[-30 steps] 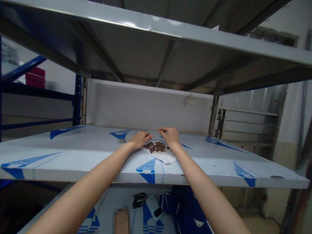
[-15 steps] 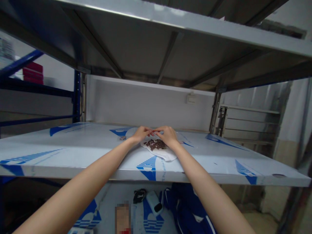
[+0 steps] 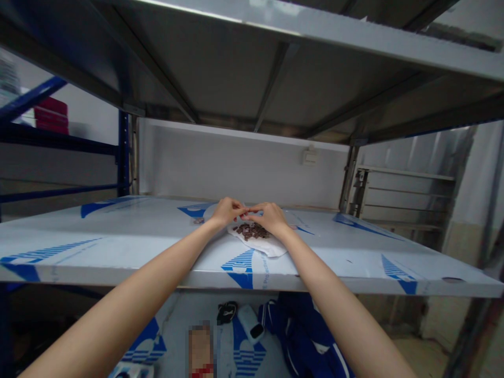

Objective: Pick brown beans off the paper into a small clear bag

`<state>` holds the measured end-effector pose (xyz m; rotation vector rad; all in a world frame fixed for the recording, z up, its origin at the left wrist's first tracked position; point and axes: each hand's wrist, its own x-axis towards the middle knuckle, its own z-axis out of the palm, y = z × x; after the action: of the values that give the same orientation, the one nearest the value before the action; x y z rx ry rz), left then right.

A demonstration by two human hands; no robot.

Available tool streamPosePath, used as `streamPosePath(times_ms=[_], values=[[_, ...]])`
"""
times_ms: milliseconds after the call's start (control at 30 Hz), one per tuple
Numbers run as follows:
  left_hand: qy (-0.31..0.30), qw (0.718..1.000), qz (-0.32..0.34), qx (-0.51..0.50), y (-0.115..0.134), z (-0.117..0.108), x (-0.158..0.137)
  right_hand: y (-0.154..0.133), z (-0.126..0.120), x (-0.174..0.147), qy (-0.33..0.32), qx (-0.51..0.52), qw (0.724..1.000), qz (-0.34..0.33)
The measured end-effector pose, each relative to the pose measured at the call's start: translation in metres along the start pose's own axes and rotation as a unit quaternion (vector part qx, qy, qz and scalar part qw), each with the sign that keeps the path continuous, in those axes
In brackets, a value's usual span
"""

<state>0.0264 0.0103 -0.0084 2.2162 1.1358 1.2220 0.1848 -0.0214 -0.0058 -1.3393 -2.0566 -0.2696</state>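
Observation:
A pile of small brown pieces (image 3: 252,230) lies on a white cloth (image 3: 268,247) on the film-covered shelf (image 3: 118,236). My left hand (image 3: 226,210) and my right hand (image 3: 270,217) meet just above the far edge of the pile. Their fingertips are pinched together and touch each other. Something tiny and reddish shows between the fingertips, too small to identify. Both forearms reach in over the shelf's front edge.
A small dark object (image 3: 198,221) lies on the shelf left of my left hand. A metal shelf (image 3: 275,68) hangs close overhead. Blue uprights (image 3: 124,157) stand left and a grey rack (image 3: 394,199) right. Below lie blue fabric (image 3: 299,336) and a white-black device (image 3: 250,321).
My hands have come together: the left rose from the pile to meet the right. The thin stick seen in my right fingers a second ago no longer shows.

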Motion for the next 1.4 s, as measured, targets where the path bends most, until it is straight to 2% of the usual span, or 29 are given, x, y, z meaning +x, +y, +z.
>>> streamPosePath(times_ms=[233,467,600,700,900,1000,1067,1133,1233,1400], values=[[0.036,0.998,0.040,-0.015,-0.005,0.003,0.004,0.005,0.004,0.004,-0.028,0.131,0.991,-0.005],[0.039,0.997,0.036,-0.061,0.003,0.002,0.000,0.009,0.010,0.008,-0.039,0.225,0.972,0.051],[0.019,0.998,0.032,-0.053,0.005,0.002,-0.001,0.007,0.010,0.007,-0.038,0.194,0.979,0.041],[0.006,0.999,0.046,-0.025,0.005,0.002,0.001,0.006,0.006,0.006,-0.032,0.132,0.990,0.041],[-0.022,0.993,0.027,0.113,0.009,0.003,-0.005,0.010,-0.002,0.005,0.015,-0.041,0.993,0.108],[0.008,0.978,0.013,0.209,0.014,0.002,-0.011,0.010,-0.001,0.004,0.024,-0.072,0.991,0.108],[0.055,0.965,0.038,0.255,0.016,0.003,-0.014,0.009,0.000,0.003,0.029,-0.069,0.991,0.107],[0.094,0.950,0.103,0.279,0.016,0.006,-0.015,0.008,0.000,0.003,0.036,-0.054,0.992,0.107],[0.105,0.927,0.187,0.309,0.012,0.014,-0.013,0.008,-0.001,0.003,0.045,-0.044,0.992,0.112],[0.073,0.926,0.173,0.327,0.002,0.025,-0.006,0.008,-0.002,0.004,0.051,-0.037,0.991,0.120]])
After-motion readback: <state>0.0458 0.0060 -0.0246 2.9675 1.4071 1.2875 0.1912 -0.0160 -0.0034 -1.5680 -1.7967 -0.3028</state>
